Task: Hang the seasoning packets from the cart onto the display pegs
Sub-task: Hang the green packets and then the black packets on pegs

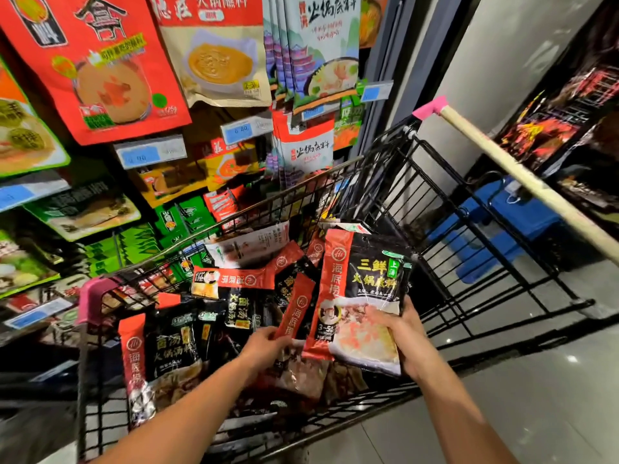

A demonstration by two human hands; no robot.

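Holding two packets at once is the main risk at this moment. The right hand (398,333), in the lower right of the frame, has its grip closed around the lower corner of a large black plastic seasoning packet with a red side band (361,296), with the thumb on the front, above the black wire shopping cart (435,202). The left hand (264,346), at lower centre, pinches with curled fingers the bottom end of a second black and red packet (298,306). This one is turned edge-on, so mostly its red band shows, and its upper part seems to lean on the pile of similar black and red packets (174,343) inside the cart.

Because the large packet is held by one corner only, I judge it can swing or slip on the glossy film and fall into the cart or onto the grey tiled floor (536,396). The second packet may drag its neighbours when it comes out. Both top edges are far from the fingers, so threading onto a peg needs a new hold. The red and beige hanging packets (100,61) in the upper left are crowded, and a push there could knock one down. The pegs themselves I cannot see.
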